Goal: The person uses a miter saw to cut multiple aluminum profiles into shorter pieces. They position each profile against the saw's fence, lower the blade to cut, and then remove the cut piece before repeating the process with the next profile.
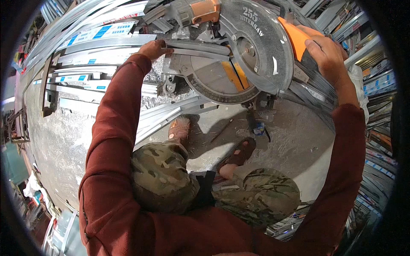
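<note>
Two bare hands are engaged at the dark grey, round-guarded miter saw, which I monitor remotely through the head camera. My left hand is closed on a slim, silver-coloured metal strip; the undersides of its fingers are hidden, so I cannot tell how far they wrap. The strip lies across the saw's semicircular, silver-grey metal base, its right end near the guard; I cannot tell whether it touches the blade. This grip appears to steady the strip while placing the hand to the left of the cutting zone. My right hand is wrapped around the bright orange, angled handle, with the thumb on the near side; this hold presumably controls the saw head. Two flat, yellow inserts flank a dark slot in the base, probably marking the blade line. Long, pale metal profiles with blue-and-white labels lie to the left, roughly in line with the strip. Below the saw, I observe a grey, rough floor strewn with small debris, partly sunlit and partly shadowed. Densely stacked metal lengths crowd the room's right side.
</note>
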A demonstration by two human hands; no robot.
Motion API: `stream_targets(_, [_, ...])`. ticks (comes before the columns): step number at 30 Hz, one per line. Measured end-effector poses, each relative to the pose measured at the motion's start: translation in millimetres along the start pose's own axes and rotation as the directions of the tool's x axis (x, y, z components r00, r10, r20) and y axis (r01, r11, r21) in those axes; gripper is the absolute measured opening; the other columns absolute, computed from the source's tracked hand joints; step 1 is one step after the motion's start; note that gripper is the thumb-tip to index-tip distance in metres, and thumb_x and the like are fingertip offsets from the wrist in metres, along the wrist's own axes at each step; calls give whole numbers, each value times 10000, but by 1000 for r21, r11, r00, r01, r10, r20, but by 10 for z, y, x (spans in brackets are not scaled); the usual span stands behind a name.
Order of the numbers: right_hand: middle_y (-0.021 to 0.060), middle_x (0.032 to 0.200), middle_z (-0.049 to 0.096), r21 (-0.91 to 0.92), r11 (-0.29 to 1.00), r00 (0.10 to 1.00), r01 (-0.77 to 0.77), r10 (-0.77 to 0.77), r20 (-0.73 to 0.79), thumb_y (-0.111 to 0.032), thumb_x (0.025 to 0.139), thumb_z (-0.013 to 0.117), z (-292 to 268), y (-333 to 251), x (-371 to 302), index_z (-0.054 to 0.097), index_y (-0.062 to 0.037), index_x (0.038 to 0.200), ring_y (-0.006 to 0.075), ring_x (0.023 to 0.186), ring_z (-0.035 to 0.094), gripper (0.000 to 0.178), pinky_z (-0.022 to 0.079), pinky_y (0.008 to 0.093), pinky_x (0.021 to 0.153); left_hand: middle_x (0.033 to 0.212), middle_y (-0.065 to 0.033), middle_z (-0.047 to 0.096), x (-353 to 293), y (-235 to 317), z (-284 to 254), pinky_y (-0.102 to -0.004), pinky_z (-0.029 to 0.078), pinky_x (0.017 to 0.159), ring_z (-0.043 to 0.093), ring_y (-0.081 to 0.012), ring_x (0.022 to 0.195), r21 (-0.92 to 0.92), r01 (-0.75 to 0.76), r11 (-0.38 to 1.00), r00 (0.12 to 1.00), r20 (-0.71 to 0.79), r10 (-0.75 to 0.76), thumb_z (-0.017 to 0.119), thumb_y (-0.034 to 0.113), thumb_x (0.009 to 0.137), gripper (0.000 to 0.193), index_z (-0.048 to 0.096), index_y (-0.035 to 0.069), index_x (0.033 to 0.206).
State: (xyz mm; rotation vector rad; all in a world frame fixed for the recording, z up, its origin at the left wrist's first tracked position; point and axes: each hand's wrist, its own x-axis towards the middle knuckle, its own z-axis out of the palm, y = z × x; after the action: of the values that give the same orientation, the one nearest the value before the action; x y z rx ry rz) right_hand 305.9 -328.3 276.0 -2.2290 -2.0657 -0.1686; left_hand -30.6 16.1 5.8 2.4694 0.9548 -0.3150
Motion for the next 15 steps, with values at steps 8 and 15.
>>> stream_targets(8, [140, 1102, 671, -28, 1000, 999, -5, 4, -53, -308, 948, 526, -35, -128, -61, 661, -66, 1139, 340, 996, 624, 337, 472, 414, 890, 973, -242, 690, 16, 160, 26, -465, 485, 827, 666, -372, 941, -27, 40, 999, 999, -7, -41, 580, 709, 808, 758, 700, -19, 981])
stream_targets(15, [194, 998, 672, 172, 974, 989, -146, 144, 21, -339, 913, 528, -17, -230, -138, 683, -30, 1038, 371, 932, 633, 369, 487, 436, 821, 926, -238, 695, 18, 118, 48, -468, 490, 803, 671, -384, 895, -6, 34, 999, 999, -41, -35, 568, 706, 815, 755, 711, -20, 963])
